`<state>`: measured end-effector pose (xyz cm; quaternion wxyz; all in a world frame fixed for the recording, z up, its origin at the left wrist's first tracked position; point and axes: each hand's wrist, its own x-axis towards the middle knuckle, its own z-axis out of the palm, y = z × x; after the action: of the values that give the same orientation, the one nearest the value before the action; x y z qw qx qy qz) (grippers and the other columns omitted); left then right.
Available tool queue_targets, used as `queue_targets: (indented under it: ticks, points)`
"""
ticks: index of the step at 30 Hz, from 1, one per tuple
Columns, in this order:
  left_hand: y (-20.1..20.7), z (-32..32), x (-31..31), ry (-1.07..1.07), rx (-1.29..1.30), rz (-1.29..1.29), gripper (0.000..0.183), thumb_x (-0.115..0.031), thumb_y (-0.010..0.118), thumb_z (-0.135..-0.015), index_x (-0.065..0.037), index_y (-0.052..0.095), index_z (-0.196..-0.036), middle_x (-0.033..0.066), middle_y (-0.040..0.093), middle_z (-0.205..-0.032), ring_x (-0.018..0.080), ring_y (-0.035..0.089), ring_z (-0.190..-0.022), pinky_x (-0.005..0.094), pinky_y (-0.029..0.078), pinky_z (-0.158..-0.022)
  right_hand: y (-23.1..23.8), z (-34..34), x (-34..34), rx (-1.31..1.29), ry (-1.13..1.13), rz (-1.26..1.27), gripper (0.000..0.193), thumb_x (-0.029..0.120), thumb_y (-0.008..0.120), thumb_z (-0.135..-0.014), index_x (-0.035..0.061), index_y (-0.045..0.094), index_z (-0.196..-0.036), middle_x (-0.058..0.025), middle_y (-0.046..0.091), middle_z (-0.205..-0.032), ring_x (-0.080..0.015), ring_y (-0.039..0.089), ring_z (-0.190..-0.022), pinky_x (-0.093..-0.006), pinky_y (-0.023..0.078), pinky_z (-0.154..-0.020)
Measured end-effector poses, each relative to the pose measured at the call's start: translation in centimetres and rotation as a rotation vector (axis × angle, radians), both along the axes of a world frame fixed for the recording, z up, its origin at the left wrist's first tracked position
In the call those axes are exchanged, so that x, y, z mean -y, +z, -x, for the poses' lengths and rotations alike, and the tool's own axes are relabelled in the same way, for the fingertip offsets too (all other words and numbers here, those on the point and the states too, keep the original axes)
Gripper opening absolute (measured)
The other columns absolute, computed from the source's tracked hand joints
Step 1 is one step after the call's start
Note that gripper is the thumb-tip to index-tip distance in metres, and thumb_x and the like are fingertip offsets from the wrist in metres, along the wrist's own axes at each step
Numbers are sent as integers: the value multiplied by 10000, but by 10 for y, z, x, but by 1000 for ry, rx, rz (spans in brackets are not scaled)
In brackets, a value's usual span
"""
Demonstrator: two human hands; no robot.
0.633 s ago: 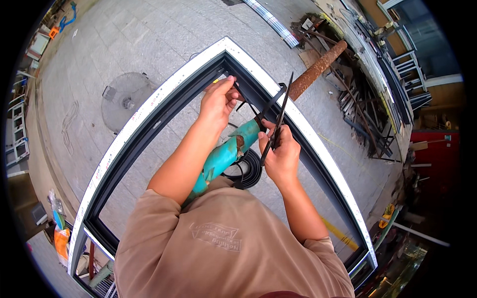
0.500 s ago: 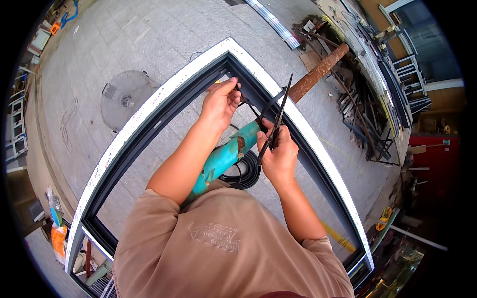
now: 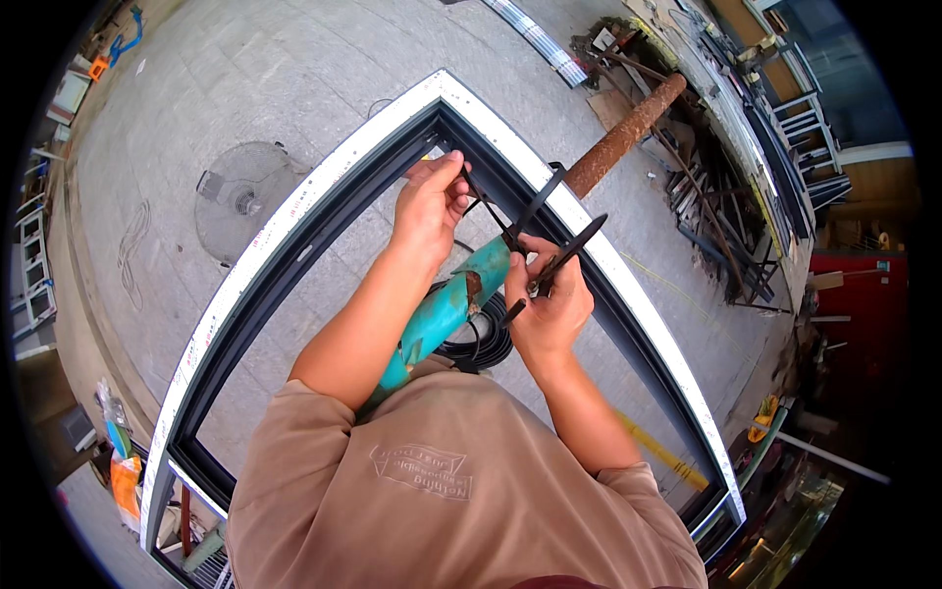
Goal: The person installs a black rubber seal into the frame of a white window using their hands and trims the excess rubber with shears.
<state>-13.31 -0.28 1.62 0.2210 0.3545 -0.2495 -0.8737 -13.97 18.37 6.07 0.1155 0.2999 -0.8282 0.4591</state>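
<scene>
Left hand, 11 o'clock of view centre: black strip being pinched, its run being spanned toward 12, within white-edged frame. Right hand, 3 o'clock: scissors being grasped. No cut being shown between hands (strip's ends cannot be told).

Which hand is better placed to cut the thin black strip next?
Probably your right hand: it holds a dark scissor-like tool near the thin black strip, while your left hand pinches that strip.
</scene>
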Motion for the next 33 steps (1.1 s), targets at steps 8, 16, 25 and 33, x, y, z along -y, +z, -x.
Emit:
queue_targets:
  ticks: [8, 16, 25, 33]
  points:
    - [2, 0, 7, -38, 40, 85, 159, -188, 788, -1038, -87, 721, -1141, -58, 683, -855, 22, 568, -707, 193, 458, -605, 6, 14, 44, 62, 11, -264, 320, 138, 869, -820, 77, 680, -1071, -98, 777, -882, -350, 764, -760, -459, 598, -677]
    - [5, -4, 1, -16, 117, 295, 199, -217, 732, -1071, -43, 738, -1170, -15, 703, -833, 37, 510, -614, 210, 368, -537, -17, 12, 63, 31, -101, -351, 233, 137, 839, -824, 112, 668, -981, -110, 770, -821, -371, 762, -739, -484, 595, -669]
    - [7, -22, 5, 69, 529, 1078, 367, -191, 710, -1024, 2, 761, -1332, 116, 796, -793, 188, 746, -697, 368, 592, -740, -13, 10, 66, 147, -133, -238, 204, 127, 830, -822, 102, 679, -957, -128, 754, -791, -387, 758, -736, -474, 596, -696]
    - [-7, 4, 12, 149, 654, 1149, 335, -212, 703, -1007, -43, 807, -1277, 131, 805, -779, 242, 790, -734, 378, 599, -761, 0, 11, 65, 178, -102, -181, 194, 127, 811, -834, 64, 684, -966, -169, 746, -797, -418, 752, -762, -486, 591, -722]
